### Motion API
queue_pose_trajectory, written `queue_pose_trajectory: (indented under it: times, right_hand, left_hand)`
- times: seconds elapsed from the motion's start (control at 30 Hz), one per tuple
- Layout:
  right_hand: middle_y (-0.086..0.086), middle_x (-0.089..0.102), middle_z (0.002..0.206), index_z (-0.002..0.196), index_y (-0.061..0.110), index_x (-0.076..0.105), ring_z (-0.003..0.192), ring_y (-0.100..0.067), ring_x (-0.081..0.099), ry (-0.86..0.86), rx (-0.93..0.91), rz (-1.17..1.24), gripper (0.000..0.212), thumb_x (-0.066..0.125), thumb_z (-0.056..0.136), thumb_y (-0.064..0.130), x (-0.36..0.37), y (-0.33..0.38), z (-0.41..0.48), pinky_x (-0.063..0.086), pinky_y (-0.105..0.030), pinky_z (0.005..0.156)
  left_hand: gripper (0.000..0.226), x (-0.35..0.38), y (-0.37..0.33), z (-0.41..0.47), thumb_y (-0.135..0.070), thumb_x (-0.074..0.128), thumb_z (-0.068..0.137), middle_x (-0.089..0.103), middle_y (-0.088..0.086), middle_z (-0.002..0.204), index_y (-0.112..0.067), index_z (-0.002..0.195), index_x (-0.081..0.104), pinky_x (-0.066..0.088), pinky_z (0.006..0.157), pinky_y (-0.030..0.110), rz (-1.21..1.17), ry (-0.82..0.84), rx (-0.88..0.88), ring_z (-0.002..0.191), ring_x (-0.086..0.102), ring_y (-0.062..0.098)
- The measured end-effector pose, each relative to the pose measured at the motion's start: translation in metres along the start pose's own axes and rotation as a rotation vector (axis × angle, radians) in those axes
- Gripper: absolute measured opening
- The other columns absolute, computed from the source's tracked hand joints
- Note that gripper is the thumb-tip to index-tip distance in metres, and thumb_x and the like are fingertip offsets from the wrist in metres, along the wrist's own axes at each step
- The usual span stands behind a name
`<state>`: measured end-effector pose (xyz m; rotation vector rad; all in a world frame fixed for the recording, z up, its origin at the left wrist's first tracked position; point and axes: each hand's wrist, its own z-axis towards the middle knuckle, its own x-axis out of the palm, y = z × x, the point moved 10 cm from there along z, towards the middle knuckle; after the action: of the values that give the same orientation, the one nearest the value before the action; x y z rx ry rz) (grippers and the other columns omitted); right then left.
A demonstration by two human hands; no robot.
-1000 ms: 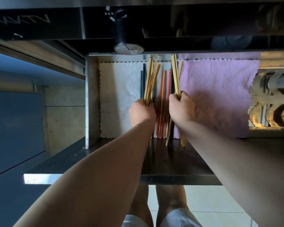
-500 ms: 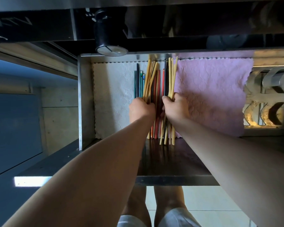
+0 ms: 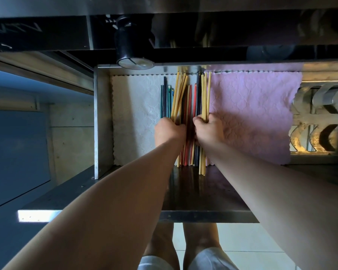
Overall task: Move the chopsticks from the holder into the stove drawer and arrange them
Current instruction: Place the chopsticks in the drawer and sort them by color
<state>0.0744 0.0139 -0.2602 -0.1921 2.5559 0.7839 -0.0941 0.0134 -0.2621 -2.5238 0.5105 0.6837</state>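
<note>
The steel stove drawer [image 3: 103, 121] is pulled out below me. Chopsticks lie lengthwise in its middle, between a white cloth [image 3: 137, 106] and a pink cloth [image 3: 250, 117]. My left hand [image 3: 169, 130] is closed around a fanned bunch of yellow wooden chopsticks [image 3: 178, 98]. My right hand [image 3: 208, 131] grips another straight bunch of yellow chopsticks [image 3: 205, 96]. Between and beside my fists lie red chopsticks [image 3: 189, 98], dark blue ones [image 3: 197, 94] and teal ones [image 3: 165, 100]. No holder is in view.
A black stove knob [image 3: 132, 47] sticks out just above the drawer's back edge. At the drawer's right end sit metal stove parts [image 3: 318, 121]. The drawer's dark front lip [image 3: 203, 197] is near my legs, with light floor tiles [image 3: 240, 238] below.
Both fists have drawn closer together over the pile. The right bunch has slid further into the drawer and now lines up with the other chopsticks.
</note>
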Motion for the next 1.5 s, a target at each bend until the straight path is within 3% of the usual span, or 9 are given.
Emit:
queue_pose_trajectory:
  times: [0.17,0.37,0.53,0.7,0.87,1.0,1.23,1.37,1.5]
  right_hand:
    - [-0.003,0.062,0.069,0.076,0.020,0.065,0.063,-0.022,0.058,0.000,0.115,0.081,0.009,0.069,0.082,0.026,0.005,-0.010,0.000,0.049,-0.033,0.060]
    - [-0.004,0.066,0.098,0.124,0.007,0.062,0.092,-0.025,0.065,-0.057,0.146,0.044,0.045,0.068,0.086,0.031,0.015,-0.006,-0.006,0.049,-0.031,0.076]
    - [-0.013,0.068,0.114,0.118,0.007,0.065,0.104,-0.031,0.063,-0.089,0.084,-0.135,0.034,0.060,0.092,0.029,0.012,0.005,-0.014,0.047,-0.031,0.076]
    - [-0.010,0.068,0.094,0.099,0.010,0.070,0.078,-0.024,0.057,-0.114,0.027,-0.234,0.022,0.057,0.090,0.025,0.015,0.012,-0.017,0.034,-0.024,0.061]
    - [-0.013,0.068,0.109,0.109,0.008,0.064,0.103,-0.034,0.063,-0.193,0.004,-0.279,0.025,0.059,0.092,0.027,0.013,0.015,-0.021,0.046,-0.032,0.075]
    - [-0.016,0.068,0.109,0.109,0.008,0.063,0.105,-0.036,0.062,-0.198,-0.023,-0.326,0.025,0.056,0.093,0.026,0.008,0.016,-0.020,0.050,-0.037,0.082]
    - [-0.017,0.068,0.102,0.105,0.011,0.067,0.098,-0.037,0.063,-0.208,-0.078,-0.391,0.021,0.060,0.091,0.026,0.007,0.025,-0.021,0.054,-0.037,0.078]
    - [-0.015,0.066,0.103,0.099,0.010,0.064,0.096,-0.036,0.062,-0.194,-0.114,-0.530,0.020,0.059,0.093,0.028,0.008,0.034,-0.019,0.042,-0.032,0.067]
    - [-0.014,0.068,0.104,0.108,0.010,0.067,0.098,-0.037,0.064,-0.166,-0.134,-0.622,0.024,0.058,0.094,0.029,0.019,0.042,-0.019,0.046,-0.034,0.070]
  left_hand:
    - [0.017,-0.015,-0.001,-0.005,-0.025,0.058,0.086,0.055,0.002,0.066,-0.009,0.083,0.061,0.036,0.047,0.022,-0.052,-0.019,0.008,0.056,0.053,0.019]
    - [0.020,-0.033,0.007,-0.005,-0.026,0.046,0.088,0.051,0.001,0.068,-0.018,0.070,0.045,0.035,0.054,0.028,-0.053,-0.008,0.036,0.060,0.048,0.020]
    - [0.023,-0.039,0.012,-0.004,-0.023,0.044,0.089,0.049,0.000,0.067,-0.017,0.067,0.041,0.031,0.051,0.029,-0.073,-0.012,0.038,0.059,0.044,0.019]
    - [0.023,-0.045,0.021,-0.006,-0.022,0.042,0.089,0.046,-0.001,0.065,-0.016,0.067,0.038,0.029,0.050,0.029,-0.125,-0.021,-0.011,0.057,0.041,0.019]
    - [0.021,-0.051,0.022,-0.005,-0.020,0.042,0.092,0.048,-0.001,0.066,-0.015,0.072,0.043,0.030,0.047,0.026,-0.155,-0.015,-0.003,0.053,0.041,0.014]
    - [0.020,-0.054,0.024,-0.004,-0.022,0.043,0.094,0.048,-0.002,0.067,-0.013,0.077,0.045,0.029,0.045,0.025,-0.151,-0.001,-0.003,0.053,0.041,0.012]
    - [0.025,-0.053,0.028,-0.004,-0.024,0.043,0.095,0.049,-0.002,0.067,-0.018,0.071,0.043,0.030,0.047,0.025,-0.168,0.009,-0.017,0.054,0.043,0.012]
    - [0.023,-0.053,0.029,-0.005,-0.022,0.042,0.094,0.048,-0.002,0.067,-0.017,0.071,0.043,0.030,0.046,0.024,-0.175,0.017,-0.022,0.053,0.042,0.012]
    - [0.023,-0.053,0.028,-0.005,-0.022,0.042,0.094,0.048,-0.002,0.067,-0.017,0.071,0.043,0.030,0.047,0.025,-0.170,0.017,-0.012,0.054,0.042,0.013]
